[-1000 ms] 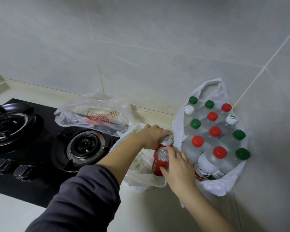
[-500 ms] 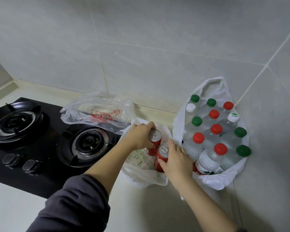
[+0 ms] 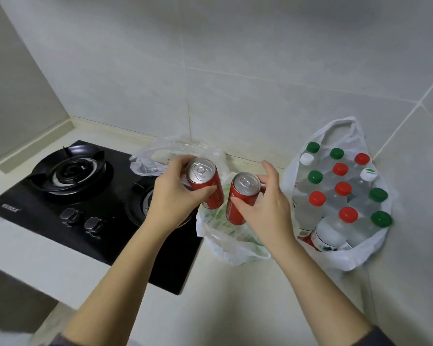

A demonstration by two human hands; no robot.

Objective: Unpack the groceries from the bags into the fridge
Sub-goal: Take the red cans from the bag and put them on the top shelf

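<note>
My left hand (image 3: 175,198) grips a red soda can (image 3: 205,182), lifted and tilted above the counter. My right hand (image 3: 265,208) grips a second red soda can (image 3: 240,198) just to the right of it. Both cans hang over a crumpled white bag with green print (image 3: 230,236). To the right a white plastic bag (image 3: 335,255) holds several water bottles with red, green and white caps (image 3: 341,188). Behind my left hand lies a clear plastic bag (image 3: 148,158) with red-printed contents, partly hidden.
A black two-burner gas hob (image 3: 68,196) with two knobs fills the counter's left side. Grey tiled walls (image 3: 235,71) close in at the back and right, forming a corner behind the bottle bag. The pale counter (image 3: 235,295) runs toward me.
Both hands have lifted the two red cans up out of the green-printed bag and drawn them toward me. The view has shifted so the hob sits further right.
</note>
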